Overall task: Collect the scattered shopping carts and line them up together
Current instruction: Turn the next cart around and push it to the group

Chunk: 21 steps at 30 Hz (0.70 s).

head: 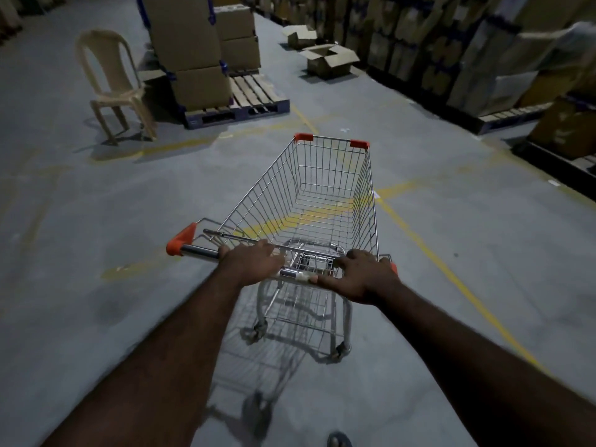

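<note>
Head view shows left hand and right hand clamped on one cart's handle, heading toward 12 o'clock, with no lined-up carts visible yet.

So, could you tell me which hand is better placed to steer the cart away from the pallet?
Probably the left hand: it grips the handle bar on the pallet's side.

At my twelve o'clock the stacked boxes run off the top edge; at two, shelving blurs; my foot is cropped at six.
</note>
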{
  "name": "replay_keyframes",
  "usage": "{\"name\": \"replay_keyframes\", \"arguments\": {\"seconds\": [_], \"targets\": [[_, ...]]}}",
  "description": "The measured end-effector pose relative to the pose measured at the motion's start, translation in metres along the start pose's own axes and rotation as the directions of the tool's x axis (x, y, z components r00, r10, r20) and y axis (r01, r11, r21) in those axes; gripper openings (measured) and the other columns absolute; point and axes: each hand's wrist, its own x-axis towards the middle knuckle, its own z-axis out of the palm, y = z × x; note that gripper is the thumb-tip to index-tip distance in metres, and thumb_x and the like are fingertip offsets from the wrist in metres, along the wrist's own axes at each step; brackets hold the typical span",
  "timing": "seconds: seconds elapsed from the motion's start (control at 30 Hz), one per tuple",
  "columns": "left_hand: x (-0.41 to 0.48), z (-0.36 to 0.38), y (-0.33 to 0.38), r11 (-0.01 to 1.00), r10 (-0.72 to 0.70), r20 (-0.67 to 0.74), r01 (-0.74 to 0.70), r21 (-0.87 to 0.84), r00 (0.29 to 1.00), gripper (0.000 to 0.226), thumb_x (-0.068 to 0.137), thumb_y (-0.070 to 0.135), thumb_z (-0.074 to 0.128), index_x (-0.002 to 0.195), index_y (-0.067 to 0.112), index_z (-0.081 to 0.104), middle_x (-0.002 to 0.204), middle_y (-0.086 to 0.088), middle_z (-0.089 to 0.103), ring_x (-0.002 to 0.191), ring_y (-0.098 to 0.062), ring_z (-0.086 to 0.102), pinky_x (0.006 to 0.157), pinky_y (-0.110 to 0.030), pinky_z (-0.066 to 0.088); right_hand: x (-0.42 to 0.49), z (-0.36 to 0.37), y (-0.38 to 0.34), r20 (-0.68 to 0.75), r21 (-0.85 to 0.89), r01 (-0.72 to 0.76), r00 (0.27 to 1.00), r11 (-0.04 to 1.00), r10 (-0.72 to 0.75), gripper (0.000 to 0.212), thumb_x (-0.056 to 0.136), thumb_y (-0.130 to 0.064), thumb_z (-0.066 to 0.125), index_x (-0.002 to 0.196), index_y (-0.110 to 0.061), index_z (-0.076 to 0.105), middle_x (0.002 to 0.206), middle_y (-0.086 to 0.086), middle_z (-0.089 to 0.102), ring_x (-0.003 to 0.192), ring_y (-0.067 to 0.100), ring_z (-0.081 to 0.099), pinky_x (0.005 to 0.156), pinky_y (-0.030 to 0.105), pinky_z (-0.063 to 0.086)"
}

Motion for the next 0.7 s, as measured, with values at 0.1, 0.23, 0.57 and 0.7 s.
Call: {"name": "replay_keyframes", "arguments": {"seconds": [0.1, 0.23, 0.57, 0.7], "targets": [[0.033, -0.010, 0.031, 0.999, 0.026, 0.011, -0.027, 0.046, 1.000, 0.086, 0.073, 0.071, 0.012, 0.147, 0.038, 0.041, 0.167, 0.008, 0.016, 0.142, -0.033, 0.037, 0.107, -0.063, 0.017, 0.012, -0.012, 0.032, 0.021, 0.030, -0.043, 0.999, 0.999, 0.042, 0.132, 0.050, -0.110, 0.003, 0.152, -0.036, 0.043, 0.158, 0.008, 0.039, 0.148, 0.029, 0.032, 0.114, 0.062, 0.030], [0.071, -0.022, 0.073, 0.996, 0.050, 0.000, -0.049, 0.069, 0.999, 0.088, 0.073, 0.071, 0.013, 0.151, 0.037, 0.037, 0.168, 0.010, 0.012, 0.145, -0.032, 0.035, 0.109, -0.063, 0.015, 0.030, -0.027, 0.072, 0.059, 0.049, -0.091, 0.994, 0.995, 0.088, 0.149, 0.036, -0.111, -0.008, 0.153, -0.034, 0.042, 0.158, 0.014, 0.037, 0.147, 0.033, 0.031, 0.114, 0.064, 0.029], [0.161, -0.050, 0.149, 0.970, 0.191, -0.013, -0.186, 0.155, 0.982, 0.083, 0.081, 0.073, 0.020, 0.153, 0.033, 0.035, 0.167, 0.013, 0.014, 0.142, -0.030, 0.040, 0.109, -0.061, 0.017, 0.062, -0.056, 0.134, 0.136, 0.034, -0.297, 0.947, 0.954, 0.290, 0.121, 0.063, -0.106, 0.009, 0.154, -0.033, 0.041, 0.166, 0.012, 0.024, 0.152, 0.037, 0.022, 0.114, 0.075, 0.013], [0.201, -0.067, 0.170, 0.946, 0.268, -0.018, -0.260, 0.193, 0.963, 0.076, 0.085, 0.071, 0.024, 0.150, 0.034, 0.038, 0.166, 0.013, 0.017, 0.139, -0.030, 0.044, 0.109, -0.059, 0.020, 0.086, -0.070, 0.150, 0.164, 0.035, -0.383, 0.913, 0.923, 0.373, 0.128, 0.059, -0.107, 0.009, 0.147, -0.025, 0.053, 0.164, 0.015, 0.029, 0.148, 0.040, 0.030, 0.113, 0.076, 0.016]]}}
